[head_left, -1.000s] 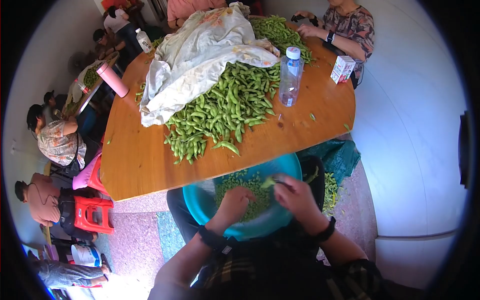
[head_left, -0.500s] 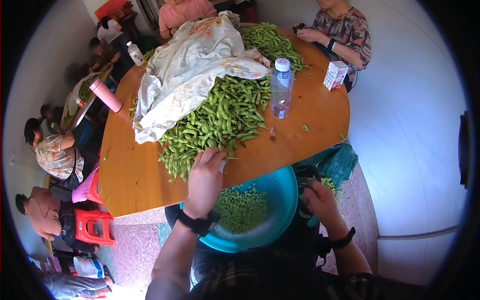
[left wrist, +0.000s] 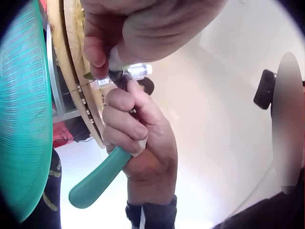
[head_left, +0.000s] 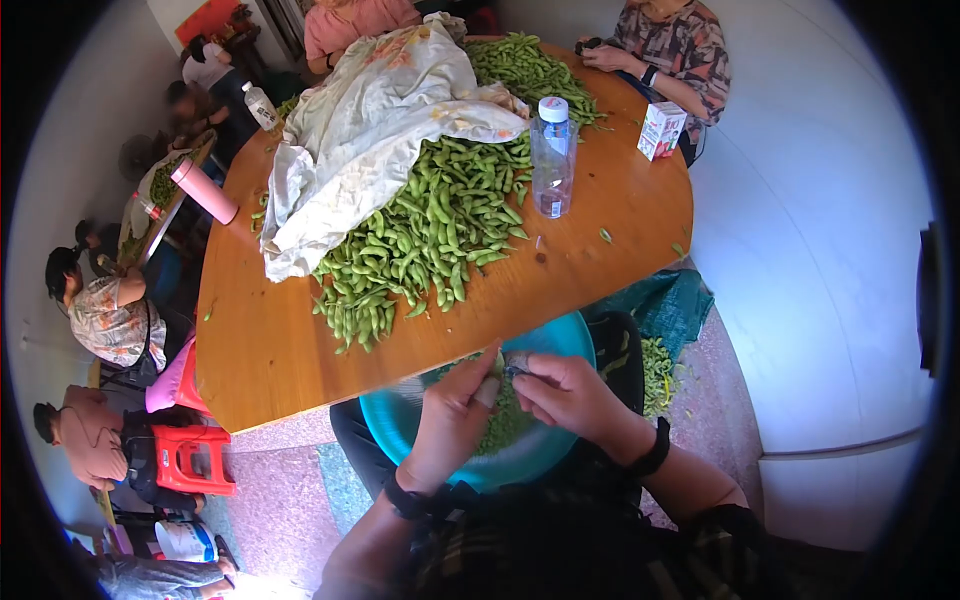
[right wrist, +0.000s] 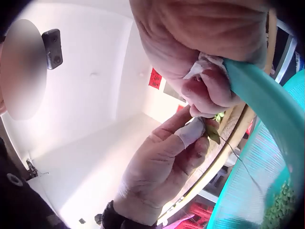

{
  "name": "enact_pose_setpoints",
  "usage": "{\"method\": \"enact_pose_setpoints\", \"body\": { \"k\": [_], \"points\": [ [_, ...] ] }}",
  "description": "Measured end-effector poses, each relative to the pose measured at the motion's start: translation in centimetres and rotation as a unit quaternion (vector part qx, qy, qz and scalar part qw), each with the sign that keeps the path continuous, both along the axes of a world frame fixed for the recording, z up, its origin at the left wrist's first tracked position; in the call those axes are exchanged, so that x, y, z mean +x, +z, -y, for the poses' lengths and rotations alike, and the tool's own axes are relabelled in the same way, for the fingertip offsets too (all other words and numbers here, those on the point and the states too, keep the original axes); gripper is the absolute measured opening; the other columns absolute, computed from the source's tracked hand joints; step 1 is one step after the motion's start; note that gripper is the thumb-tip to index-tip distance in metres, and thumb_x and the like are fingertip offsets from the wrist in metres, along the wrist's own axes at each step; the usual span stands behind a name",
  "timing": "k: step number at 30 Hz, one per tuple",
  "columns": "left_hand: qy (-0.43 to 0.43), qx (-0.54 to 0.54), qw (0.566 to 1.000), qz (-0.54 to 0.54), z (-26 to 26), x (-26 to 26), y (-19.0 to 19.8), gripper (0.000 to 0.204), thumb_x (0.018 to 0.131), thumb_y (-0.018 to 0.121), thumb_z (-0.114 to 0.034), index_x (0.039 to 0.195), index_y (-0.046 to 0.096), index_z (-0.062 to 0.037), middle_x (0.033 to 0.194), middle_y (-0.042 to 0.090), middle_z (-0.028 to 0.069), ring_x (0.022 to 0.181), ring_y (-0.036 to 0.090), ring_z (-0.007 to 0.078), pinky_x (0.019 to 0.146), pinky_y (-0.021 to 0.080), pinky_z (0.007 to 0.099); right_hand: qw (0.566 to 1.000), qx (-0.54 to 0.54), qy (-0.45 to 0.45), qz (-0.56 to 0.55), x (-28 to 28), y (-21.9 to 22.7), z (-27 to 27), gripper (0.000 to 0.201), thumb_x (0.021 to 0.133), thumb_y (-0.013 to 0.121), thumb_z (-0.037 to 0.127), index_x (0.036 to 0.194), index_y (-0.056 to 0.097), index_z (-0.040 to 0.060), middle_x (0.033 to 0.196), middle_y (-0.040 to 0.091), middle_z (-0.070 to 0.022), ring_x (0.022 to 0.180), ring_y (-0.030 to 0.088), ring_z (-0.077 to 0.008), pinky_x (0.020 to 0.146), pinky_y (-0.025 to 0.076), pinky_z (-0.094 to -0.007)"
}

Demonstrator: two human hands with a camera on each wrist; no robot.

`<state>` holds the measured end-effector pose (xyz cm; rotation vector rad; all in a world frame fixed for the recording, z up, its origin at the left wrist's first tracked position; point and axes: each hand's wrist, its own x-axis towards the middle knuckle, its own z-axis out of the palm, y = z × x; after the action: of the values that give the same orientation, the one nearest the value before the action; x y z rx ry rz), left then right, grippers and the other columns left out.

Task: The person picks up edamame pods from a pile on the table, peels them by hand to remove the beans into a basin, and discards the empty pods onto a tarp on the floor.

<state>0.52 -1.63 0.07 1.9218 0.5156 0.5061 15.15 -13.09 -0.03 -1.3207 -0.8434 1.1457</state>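
Note:
Over the teal basket, my two hands meet. Between thumb and fingers, my left hand pinches a green soybean pod; white tape wraps its thumb. My right hand grips a tool with a curved teal handle and a dark metal head. That head is right at the left fingertips, and the tool's exact kind is partly hidden by the fingers. Shelled green beans lie in the basket. On the table beyond is a big heap of pods, partly under a stained white cloth.
The wooden table edges over the basket. It also bears a clear bottle, a pink flask and a small carton. Empty-looking pods lie on the floor at right. Other people sit around and at left.
My left hand reached from above the basket to the pod heap, then came back over the basket with a pod. My right hand dipped to the right and returned to meet it.

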Motion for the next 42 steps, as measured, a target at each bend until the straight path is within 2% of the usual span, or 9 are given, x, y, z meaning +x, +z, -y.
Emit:
{"method": "enact_pose_setpoints", "body": {
  "k": [6,10,15,16,17,19,21,30,42],
  "points": [
    [0.074,0.229,0.97,0.038,1.8,0.0,-2.2,0.053,0.083,0.064,0.003,0.134,0.054,-0.006,0.086,0.061,0.0116,0.07,0.064,0.0204,0.064,0.052,0.032,0.999,0.029,-0.021,0.01,-1.1,-1.2,0.5,0.017,0.098,0.053,0.011,0.085,0.055,0.0016,0.068,0.055,-0.0004,0.055,0.047,-0.0039,0.048,0.036,-0.0226],
    [0.085,0.244,0.966,0.026,2.4,-0.2,-2.6,0.051,0.085,0.064,0.003,0.135,0.054,-0.0064,0.087,0.063,0.0106,0.069,0.064,0.0193,0.063,0.054,0.0333,0.998,0.006,-0.03,-0.059,-1.5,-0.8,0.6,0.013,0.098,0.053,0.013,0.09,0.056,0.0027,0.068,0.053,0.0009,0.055,0.045,-0.0036,0.047,0.034,-0.0216],
    [0.026,0.035,0.998,0.039,1.6,-1.2,-3.5,0.044,0.092,0.059,0.002,0.135,0.054,-0.0068,0.091,0.065,0.007,0.072,0.062,0.0112,0.066,0.054,0.0276,0.972,-0.037,0.007,-0.23,-1.0,-1.0,0.7,0.014,0.099,0.053,0.018,0.096,0.056,0.0047,0.068,0.05,0.0026,0.05,0.039,-0.0034,0.045,0.029,-0.0198],
    [0.026,0.035,0.998,0.039,1.4,-1.4,-3.5,0.044,0.092,0.059,0.002,0.135,0.054,-0.0068,0.091,0.065,0.007,0.072,0.062,0.0112,0.066,0.054,0.0276,0.973,-0.037,0.007,-0.23,-1.0,-1.1,0.6,0.014,0.099,0.053,0.018,0.096,0.056,0.0047,0.068,0.05,0.0026,0.05,0.039,-0.0034,0.045,0.029,-0.0198],
    [0.01,-0.084,0.995,0.057,1.4,-1.6,-3.6,0.043,0.094,0.058,0.0,0.136,0.054,-0.0067,0.092,0.065,0.0051,0.074,0.061,0.0104,0.069,0.053,0.0261,0.981,-0.033,0.011,-0.192,-0.9,-1.3,0.6,0.015,0.099,0.053,0.018,0.096,0.056,0.0046,0.069,0.051,0.0024,0.05,0.039,-0.0035,0.045,0.029,-0.0198],
    [-0.007,-0.203,0.976,0.073,0.9,-2.0,-3.5,0.042,0.095,0.057,-0.001,0.136,0.054,-0.0067,0.093,0.065,0.0033,0.077,0.061,0.0095,0.072,0.052,0.0246,0.987,-0.03,0.014,-0.155,-0.7,-1.4,0.5,0.015,0.099,0.053,0.019,0.096,0.057,0.0044,0.07,0.052,0.0021,0.049,0.039,-0.0035,0.045,0.03,-0.0198],
    [-0.043,-0.391,0.916,0.075,0.1,-2.3,-3.0,0.04,0.097,0.054,-0.003,0.137,0.054,-0.0073,0.095,0.065,0.0014,0.079,0.06,0.0098,0.075,0.051,0.0238,0.991,-0.022,0.062,-0.118,-0.3,-1.0,0.6,0.017,0.099,0.054,0.021,0.098,0.058,0.0043,0.072,0.055,0.0015,0.049,0.041,-0.004,0.045,0.031,-0.0197],
    [-0.05,-0.402,0.912,0.059,-1.0,-2.1,-2.7,0.037,0.097,0.055,-0.005,0.134,0.056,-0.0067,0.094,0.066,0.0024,0.077,0.061,0.0094,0.073,0.052,0.0237,0.992,-0.062,0.059,-0.097,-0.3,0.3,0.8,0.019,0.099,0.054,0.02,0.102,0.061,0.0027,0.08,0.063,-0.001,0.056,0.056,-0.006,0.047,0.036,-0.0181],
    [-0.01,-0.362,0.929,0.079,0.1,-1.5,-3.4,0.035,0.097,0.053,-0.002,0.132,0.057,-0.0041,0.099,0.067,0.0032,0.076,0.062,0.0085,0.072,0.053,0.0246,0.999,-0.034,0.011,0.005,-1.2,-1.1,0.9,0.015,0.097,0.055,0.012,0.097,0.062,-0.001,0.072,0.061,-0.0037,0.056,0.055,-0.0083,0.051,0.043,-0.0236]
  ]
}}
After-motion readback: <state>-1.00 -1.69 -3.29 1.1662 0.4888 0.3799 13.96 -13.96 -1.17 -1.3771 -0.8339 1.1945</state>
